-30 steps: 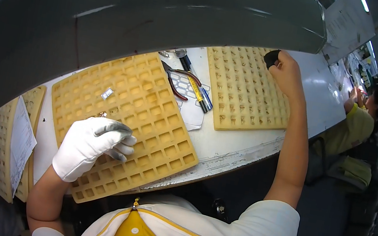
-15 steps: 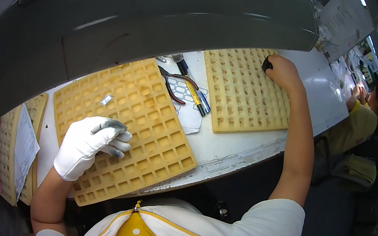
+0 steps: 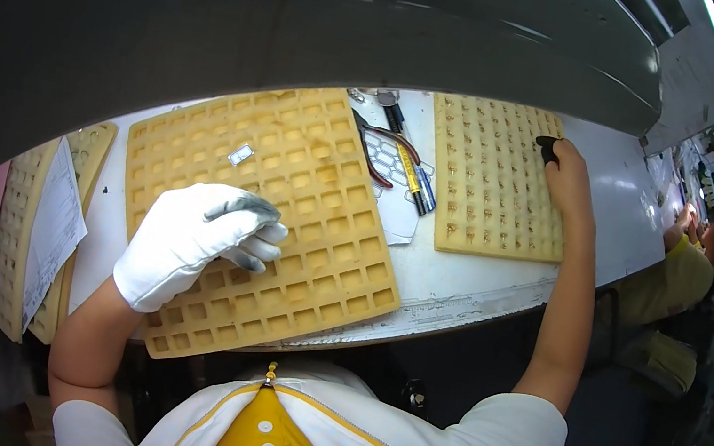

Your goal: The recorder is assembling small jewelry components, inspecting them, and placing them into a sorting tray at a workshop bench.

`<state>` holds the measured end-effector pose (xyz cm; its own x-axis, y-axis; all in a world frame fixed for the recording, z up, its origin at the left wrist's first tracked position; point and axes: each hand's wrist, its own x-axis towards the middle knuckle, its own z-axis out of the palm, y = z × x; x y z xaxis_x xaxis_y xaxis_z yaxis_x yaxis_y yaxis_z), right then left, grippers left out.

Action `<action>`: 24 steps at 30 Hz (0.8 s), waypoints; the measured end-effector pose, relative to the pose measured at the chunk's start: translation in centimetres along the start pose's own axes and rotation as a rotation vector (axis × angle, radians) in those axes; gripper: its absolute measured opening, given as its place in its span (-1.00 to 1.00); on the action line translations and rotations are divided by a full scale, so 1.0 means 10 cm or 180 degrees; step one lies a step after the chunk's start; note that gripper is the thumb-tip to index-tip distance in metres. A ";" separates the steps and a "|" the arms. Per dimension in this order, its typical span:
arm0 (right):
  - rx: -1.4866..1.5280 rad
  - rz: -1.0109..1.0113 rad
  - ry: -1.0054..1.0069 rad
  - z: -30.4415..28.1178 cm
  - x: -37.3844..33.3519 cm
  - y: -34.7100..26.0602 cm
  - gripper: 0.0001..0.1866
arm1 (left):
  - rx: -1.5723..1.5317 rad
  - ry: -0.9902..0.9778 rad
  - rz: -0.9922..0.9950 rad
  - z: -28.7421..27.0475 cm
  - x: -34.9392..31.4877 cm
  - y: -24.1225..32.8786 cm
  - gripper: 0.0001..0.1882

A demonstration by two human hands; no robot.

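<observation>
Now left hand (image 3: 194,239) in white glove rests on near yellow foam grid tray (image 3: 284,201), fingers curled narrow, pinching something too hidden to tell. Bare right hand (image 3: 565,169) grips small black part (image 3: 546,146) over far yellow grid tray (image 3: 488,184). Pliers (image 3: 380,146) between trays.

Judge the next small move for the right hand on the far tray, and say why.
Probably lift the pinched piece clear of its cell: the right hand already has its black-capped fingertips down on the right tray, while the gloved left hand rests on the left tray.
</observation>
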<state>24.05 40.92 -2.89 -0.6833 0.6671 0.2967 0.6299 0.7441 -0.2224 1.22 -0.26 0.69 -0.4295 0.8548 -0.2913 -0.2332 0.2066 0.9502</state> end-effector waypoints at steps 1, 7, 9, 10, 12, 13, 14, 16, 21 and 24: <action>-0.0118 0.0092 -0.0149 0.03 0.00 0.01 -0.88 | 0.0007 -0.0013 0.0008 0.00 0.01 0.02 -0.66; -0.0949 -0.0250 -0.0055 -0.02 -0.06 -0.24 -0.80 | -0.0132 -0.0094 0.0316 -0.13 0.09 0.07 -0.64; -0.1102 -0.0077 -0.0195 -0.07 -0.02 -0.29 -0.77 | -0.0139 0.0023 0.0527 -0.19 0.11 0.07 -0.61; -0.1120 -0.0229 -0.0043 -0.07 -0.05 -0.34 -0.76 | -0.0208 0.0107 0.0547 -0.20 0.09 0.11 -0.58; -0.1347 -0.0338 0.0228 -0.12 -0.07 -0.59 -0.80 | -0.0348 0.0153 0.0867 -0.28 0.15 0.06 -0.57; -0.1130 -0.0610 0.0404 -0.09 -0.09 -0.77 -0.83 | -0.0416 0.0210 0.0980 -0.33 0.19 0.04 -0.57; -0.0929 -0.0865 0.0581 -0.07 -0.12 -0.96 -0.86 | -0.0492 0.0245 0.1099 -0.36 0.21 0.02 -0.58; -0.0035 -0.1300 0.0524 -0.03 -0.30 -1.60 -0.95 | -0.0443 0.0378 0.1181 -0.41 0.24 -0.02 -0.60; 0.1301 -0.2704 -0.0409 0.20 -0.70 -2.64 -0.87 | -0.1001 0.0336 0.1174 -0.55 0.30 -0.09 -0.60; 0.1225 -0.3109 -0.0613 0.26 -0.82 -2.86 -0.83 | -0.0946 0.0310 0.1204 -0.53 0.33 -0.09 -0.61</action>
<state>10.68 14.26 -1.41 -0.8971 -0.2552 0.3606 -0.3583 0.8979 -0.2559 -4.63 -0.13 -1.72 -0.6085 0.7922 0.0457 -0.2779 -0.2667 0.9228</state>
